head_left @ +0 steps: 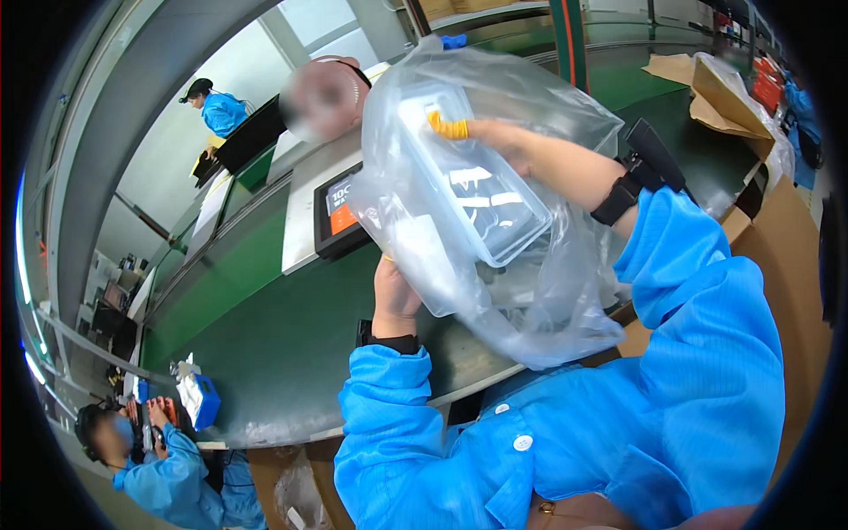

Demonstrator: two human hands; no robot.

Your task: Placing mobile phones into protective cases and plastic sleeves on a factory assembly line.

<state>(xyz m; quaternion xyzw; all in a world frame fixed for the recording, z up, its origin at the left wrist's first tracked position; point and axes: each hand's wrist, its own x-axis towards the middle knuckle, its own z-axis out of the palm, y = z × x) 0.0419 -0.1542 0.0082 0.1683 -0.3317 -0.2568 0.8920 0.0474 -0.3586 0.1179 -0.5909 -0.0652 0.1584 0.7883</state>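
A large clear plastic bag (583, 305) spreads over the bench in front of me. Inside its folds lies a long translucent plastic tray (495, 221), slanting from far left to near right; whether several are stacked cannot be told. My right hand (486, 134), with yellow finger covers, reaches across from the right and grips the tray's far end. My left hand (397, 290) holds the near left side of the bag, its fingers partly hidden behind the plastic. Just beyond the left hand sits a dark box with an orange patch (339, 212).
A green conveyor bench (274, 344) runs across the view. A blue bin (200, 399) stands at its left end, near a seated co-worker (163, 468). Another person (221, 112) works far left. An open cardboard box (786, 256) stands at my right.
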